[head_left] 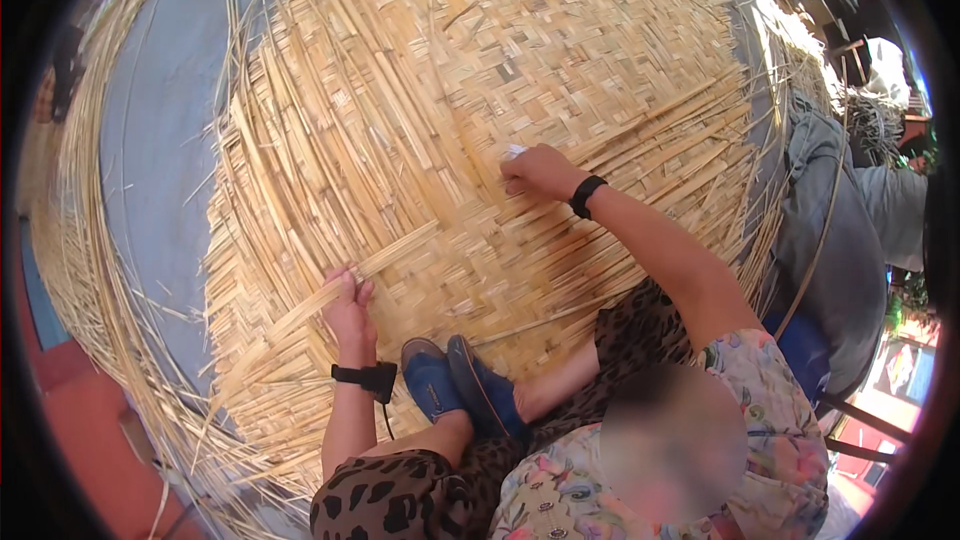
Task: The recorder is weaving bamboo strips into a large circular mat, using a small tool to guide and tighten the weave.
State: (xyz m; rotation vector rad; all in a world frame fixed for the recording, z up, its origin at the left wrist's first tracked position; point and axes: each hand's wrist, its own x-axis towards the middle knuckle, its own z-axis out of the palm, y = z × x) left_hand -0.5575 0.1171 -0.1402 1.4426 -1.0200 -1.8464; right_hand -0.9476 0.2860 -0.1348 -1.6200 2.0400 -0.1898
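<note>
A large woven mat (500,90) of split, straw-coloured reed spreads below me. Near its left part, my left hand (350,318) pinches a flat reed strip (398,248) that slants up to the right across the weave. Around that hand, long loose strips (345,130) run side by side toward the far edge. My right hand (543,174) is closed in a fist low over the middle of the mat. A small whitish thing (515,151) shows at its fingers; its kind is not clear. More unwoven strips (660,175) fan out to the right of this hand.
My feet in blue shoes (430,378) rest on the mat's near part. Long loose reeds (95,240) curve along the left over grey floor (165,110). Another person's grey-clad legs (830,250) are at the right edge.
</note>
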